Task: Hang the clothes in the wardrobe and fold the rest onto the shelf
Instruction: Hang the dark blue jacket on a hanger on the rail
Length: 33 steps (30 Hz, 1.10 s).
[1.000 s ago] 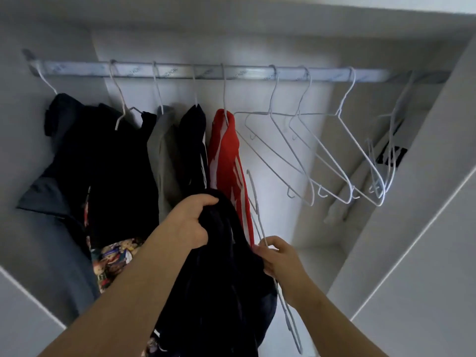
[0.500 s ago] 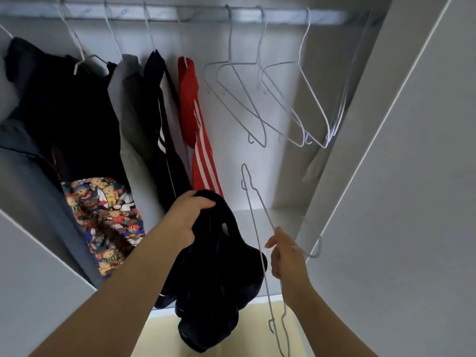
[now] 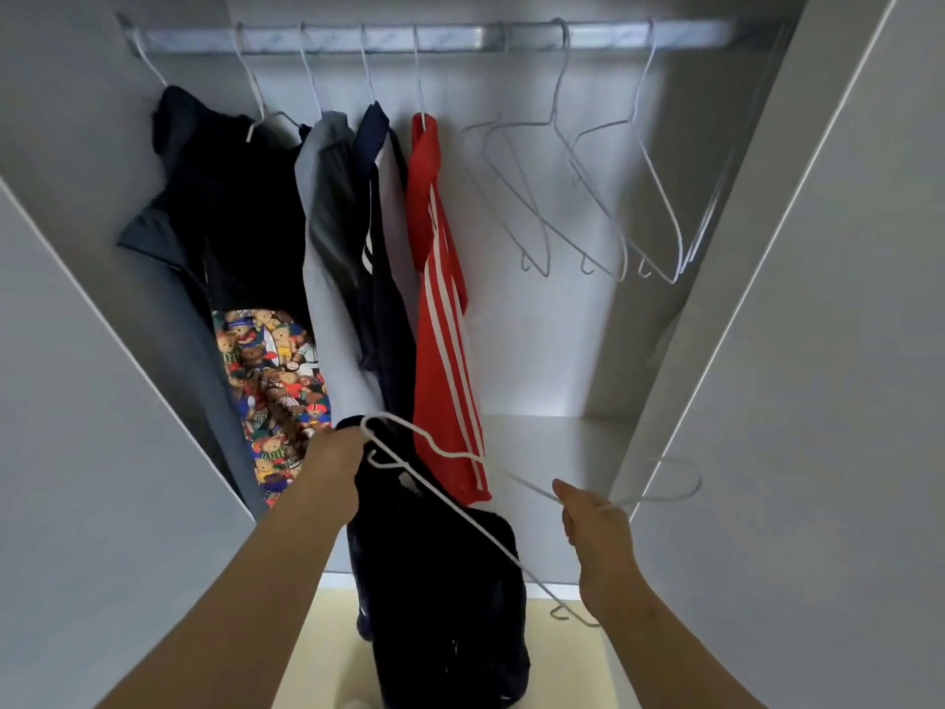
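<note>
Hanger position had changed since the frame half a second earlier: the white wire hanger (image 3: 475, 526), then held nearly upright, lay tilted across the lower centre of the frame. One shoulder end reached the top of the dark garment (image 3: 440, 606), and the hook pointed towards the right edge. The right hand (image 3: 595, 524) had its fingers curled round the wire near the hook, at lower right. The left hand (image 3: 332, 468) gripped the top of the dark garment in a closed fist, just beside the hanger's shoulder end. The garment hung straight down at bottom centre, in front of the shelf (image 3: 537, 452), longer and less bunched than before.

The rail (image 3: 460, 38) ran across the top of the frame (lower than in the earlier frame, where it met the top edge). Clothes hung from its left half, among them a red striped garment (image 3: 440, 299) and a bear-print garment (image 3: 271, 381). Empty hangers (image 3: 554, 112) hung from its right half, unchanged in order.
</note>
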Each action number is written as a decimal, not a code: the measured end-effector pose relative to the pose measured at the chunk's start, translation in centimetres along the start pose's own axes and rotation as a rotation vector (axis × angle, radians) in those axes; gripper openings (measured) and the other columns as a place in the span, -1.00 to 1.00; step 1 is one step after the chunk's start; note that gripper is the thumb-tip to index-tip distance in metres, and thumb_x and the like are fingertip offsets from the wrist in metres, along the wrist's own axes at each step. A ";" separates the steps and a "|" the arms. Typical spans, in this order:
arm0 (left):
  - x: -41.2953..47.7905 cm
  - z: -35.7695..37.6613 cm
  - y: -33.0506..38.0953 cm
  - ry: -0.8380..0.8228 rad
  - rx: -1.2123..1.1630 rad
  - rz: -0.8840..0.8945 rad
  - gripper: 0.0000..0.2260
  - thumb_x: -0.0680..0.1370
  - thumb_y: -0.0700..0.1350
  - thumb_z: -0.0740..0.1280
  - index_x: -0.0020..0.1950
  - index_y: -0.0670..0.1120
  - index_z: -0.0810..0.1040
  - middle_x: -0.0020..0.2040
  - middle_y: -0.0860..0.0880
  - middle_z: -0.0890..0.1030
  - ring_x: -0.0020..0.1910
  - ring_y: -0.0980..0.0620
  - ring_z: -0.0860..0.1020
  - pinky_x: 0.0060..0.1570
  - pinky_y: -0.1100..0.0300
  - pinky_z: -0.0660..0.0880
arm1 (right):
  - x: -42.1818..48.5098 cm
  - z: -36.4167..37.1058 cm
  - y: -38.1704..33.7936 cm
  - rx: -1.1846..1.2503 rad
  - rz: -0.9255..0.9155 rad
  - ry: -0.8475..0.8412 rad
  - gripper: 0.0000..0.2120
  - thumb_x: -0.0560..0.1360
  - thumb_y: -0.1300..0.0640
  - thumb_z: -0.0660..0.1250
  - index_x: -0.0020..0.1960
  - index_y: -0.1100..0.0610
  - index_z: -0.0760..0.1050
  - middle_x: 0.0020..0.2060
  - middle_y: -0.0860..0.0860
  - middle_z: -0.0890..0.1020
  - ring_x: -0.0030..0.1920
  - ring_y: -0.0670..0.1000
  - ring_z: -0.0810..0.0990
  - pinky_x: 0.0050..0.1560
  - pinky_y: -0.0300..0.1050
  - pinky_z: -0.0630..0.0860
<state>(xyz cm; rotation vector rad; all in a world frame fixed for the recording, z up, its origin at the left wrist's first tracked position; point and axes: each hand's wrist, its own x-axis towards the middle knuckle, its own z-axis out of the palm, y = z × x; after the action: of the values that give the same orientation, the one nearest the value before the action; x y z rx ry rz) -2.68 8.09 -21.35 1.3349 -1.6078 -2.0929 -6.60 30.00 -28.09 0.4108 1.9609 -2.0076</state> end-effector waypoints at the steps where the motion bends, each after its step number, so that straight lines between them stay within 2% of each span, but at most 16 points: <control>1: 0.2 0.0 -0.2 0.009 0.001 -0.009 -0.73 0.57 -0.27 0.22 0.27 -0.19 0.46 -0.05 -0.24 0.47 -0.15 -0.09 0.46 -0.09 0.08 0.36 | 0.0 -0.3 -0.2 -0.016 -0.027 0.026 -0.50 0.47 0.19 0.33 -0.56 0.10 0.19 -0.68 -0.11 0.19 -0.61 -0.13 0.16 -0.45 -0.27 0.21; 4: 0.0 0.3 -0.7 -0.017 0.018 0.038 -0.94 0.54 -0.32 0.24 -0.01 -0.26 0.45 -0.23 -0.18 0.40 -0.23 -0.11 0.37 -0.14 0.04 0.34 | 0.3 -0.8 -0.7 -0.047 -0.105 0.056 -0.51 0.46 0.26 0.31 -0.55 0.09 0.17 -0.69 -0.12 0.17 -0.68 -0.15 0.11 -0.64 -0.38 0.11; 7: 0.6 0.2 -0.8 0.031 0.036 0.120 -0.94 0.54 -0.33 0.24 -0.11 -0.20 0.43 -0.25 -0.17 0.40 -0.28 -0.10 0.37 -0.17 0.02 0.33 | 0.3 -1.0 -1.2 -0.091 -0.129 0.054 -0.44 0.44 0.31 0.27 -0.62 0.02 0.12 -0.68 -0.13 0.12 -0.67 -0.13 0.08 -0.65 -0.38 0.07; 9: 0.8 0.0 -0.6 0.126 0.051 0.184 -0.90 0.54 -0.32 0.22 -0.08 -0.13 0.44 -0.26 -0.15 0.43 -0.31 -0.09 0.39 -0.24 0.07 0.36 | 0.3 -1.2 -1.4 -0.147 -0.130 0.047 -0.43 0.43 0.31 0.26 -0.67 0.05 0.14 -0.68 -0.14 0.11 -0.66 -0.13 0.08 -0.61 -0.34 0.08; 11: 0.7 0.2 -0.5 0.186 0.127 0.275 -0.87 0.53 -0.28 0.21 0.00 -0.08 0.47 -0.26 -0.11 0.46 -0.27 -0.11 0.43 -0.23 0.09 0.38 | 0.1 -1.2 -1.5 -0.186 -0.132 0.043 -0.46 0.42 0.31 0.26 -0.64 0.04 0.14 -0.67 -0.13 0.12 -0.62 -0.14 0.08 -0.53 -0.26 0.10; 14: 0.0 0.8 -1.0 0.181 0.436 0.444 -0.85 0.51 -0.21 0.21 -0.01 0.01 0.49 -0.28 -0.06 0.52 -0.36 -0.07 0.47 -0.35 0.16 0.37 | 0.0 -1.0 -1.4 -0.184 -0.132 0.074 -0.50 0.41 0.31 0.26 -0.58 0.03 0.10 -0.64 -0.09 0.14 -0.55 -0.07 0.08 -0.44 -0.21 0.08; 17: -0.5 0.7 -1.4 0.181 0.673 0.585 -0.84 0.52 -0.16 0.21 0.03 0.04 0.51 -0.28 -0.03 0.55 -0.36 -0.03 0.51 -0.41 0.20 0.36 | -0.2 -1.2 -1.2 -0.210 -0.144 0.086 -0.50 0.42 0.28 0.26 -0.58 0.03 0.11 -0.61 -0.05 0.16 -0.54 -0.06 0.09 -0.45 -0.21 0.09; 21: -1.1 0.5 -1.7 0.207 0.879 0.655 -0.79 0.55 -0.13 0.18 0.13 0.01 0.52 -0.22 -0.07 0.55 -0.31 -0.06 0.49 -0.43 0.23 0.28 | -0.5 -1.6 -1.5 -0.303 -0.182 0.118 -0.51 0.43 0.23 0.24 -0.58 0.05 0.10 -0.64 -0.07 0.16 -0.57 -0.06 0.10 -0.44 -0.21 0.10; 29: -0.8 -1.5 -0.6 0.220 0.876 0.623 -0.79 0.56 -0.16 0.17 0.14 -0.03 0.50 -0.20 -0.11 0.54 -0.24 -0.12 0.51 -0.36 0.18 0.32 | -1.6 -0.5 -2.5 -0.391 -0.227 0.147 -0.54 0.43 0.25 0.22 -0.55 0.07 0.09 -0.73 -0.09 0.12 -0.68 -0.08 0.10 -0.50 -0.26 0.10; 33: -0.9 -1.6 -0.5 0.199 0.853 0.641 -0.83 0.55 -0.17 0.18 0.08 -0.05 0.51 -0.25 -0.09 0.53 -0.29 -0.08 0.50 -0.39 0.20 0.33 | -2.0 0.7 -2.6 -0.408 -0.230 0.119 -0.46 0.45 0.26 0.22 -0.67 0.09 0.15 -0.75 -0.09 0.13 -0.65 -0.13 0.10 -0.49 -0.26 0.12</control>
<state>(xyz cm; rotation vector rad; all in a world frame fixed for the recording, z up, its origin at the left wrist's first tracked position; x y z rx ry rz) -0.81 7.73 -21.33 0.9232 -2.5046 -0.8937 -5.81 29.35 -24.87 0.2177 2.5182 -1.6679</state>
